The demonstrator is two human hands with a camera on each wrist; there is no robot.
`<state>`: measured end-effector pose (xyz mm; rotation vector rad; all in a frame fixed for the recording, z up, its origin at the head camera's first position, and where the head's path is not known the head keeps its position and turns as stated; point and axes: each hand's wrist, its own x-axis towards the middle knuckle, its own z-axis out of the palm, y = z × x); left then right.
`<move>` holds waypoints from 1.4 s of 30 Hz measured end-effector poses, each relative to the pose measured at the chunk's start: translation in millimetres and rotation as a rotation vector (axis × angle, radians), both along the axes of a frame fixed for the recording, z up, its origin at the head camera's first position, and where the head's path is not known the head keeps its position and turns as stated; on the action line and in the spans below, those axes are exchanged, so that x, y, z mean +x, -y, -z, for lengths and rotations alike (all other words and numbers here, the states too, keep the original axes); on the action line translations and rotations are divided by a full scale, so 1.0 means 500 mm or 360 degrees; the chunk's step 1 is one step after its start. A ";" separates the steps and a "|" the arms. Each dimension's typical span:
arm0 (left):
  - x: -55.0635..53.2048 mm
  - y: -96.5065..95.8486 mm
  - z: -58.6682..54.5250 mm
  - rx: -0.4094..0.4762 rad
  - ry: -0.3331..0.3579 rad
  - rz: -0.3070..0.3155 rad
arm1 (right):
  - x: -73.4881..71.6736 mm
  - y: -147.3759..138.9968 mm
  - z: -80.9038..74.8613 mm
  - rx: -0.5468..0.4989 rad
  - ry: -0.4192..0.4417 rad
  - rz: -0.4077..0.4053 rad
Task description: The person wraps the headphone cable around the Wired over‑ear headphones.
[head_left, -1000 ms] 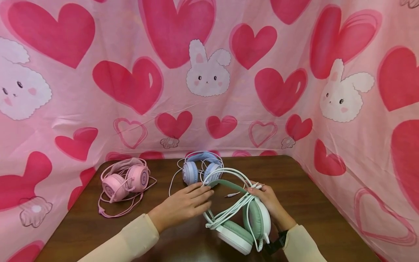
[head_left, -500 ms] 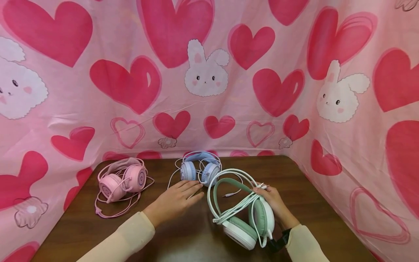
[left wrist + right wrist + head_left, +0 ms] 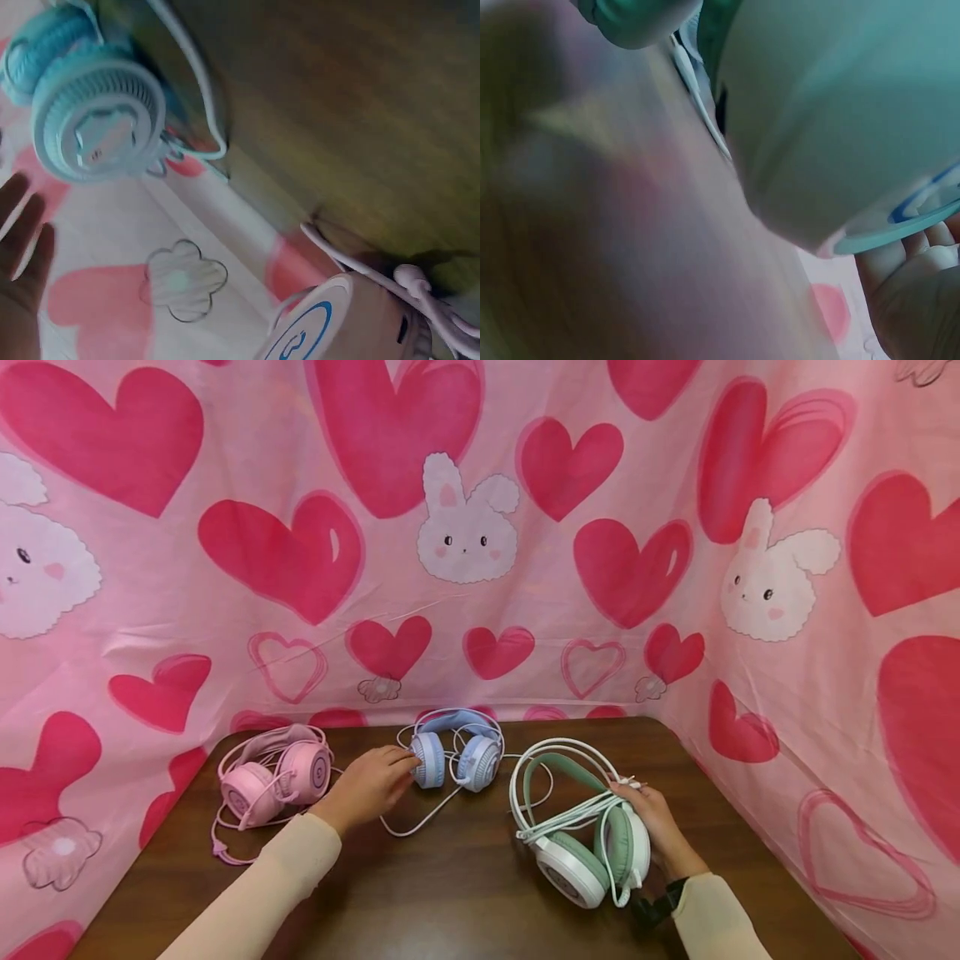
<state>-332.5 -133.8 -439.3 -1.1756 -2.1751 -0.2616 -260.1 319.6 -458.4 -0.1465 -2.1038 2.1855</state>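
Holding the green-and-white headphones (image 3: 577, 870) over the counter (image 3: 450, 897), the right hand (image 3: 658, 828) clamps its fingers beside the bundled cable (image 3: 576, 817), likely against unravelling; the left hand (image 3: 372, 785), fingers apart, is by the far blue headphones (image 3: 480, 762).

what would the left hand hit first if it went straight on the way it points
The left hand would likely meet the blue headphones first, at the ear cup nearest it; whether they already touch is unclear.
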 end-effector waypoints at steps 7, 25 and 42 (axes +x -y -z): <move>-0.039 -0.002 -0.013 0.0077 0.0514 -0.0357 | -0.022 -0.047 -0.007 -0.0055 0.0006 0.0076; -0.138 -0.025 -0.016 0.0269 0.1060 -0.0859 | -0.123 -0.151 -0.018 0.0041 0.0182 0.0082; -0.208 -0.016 0.006 0.0913 0.1991 -0.0817 | -0.206 -0.200 -0.020 -0.0178 0.0249 0.0081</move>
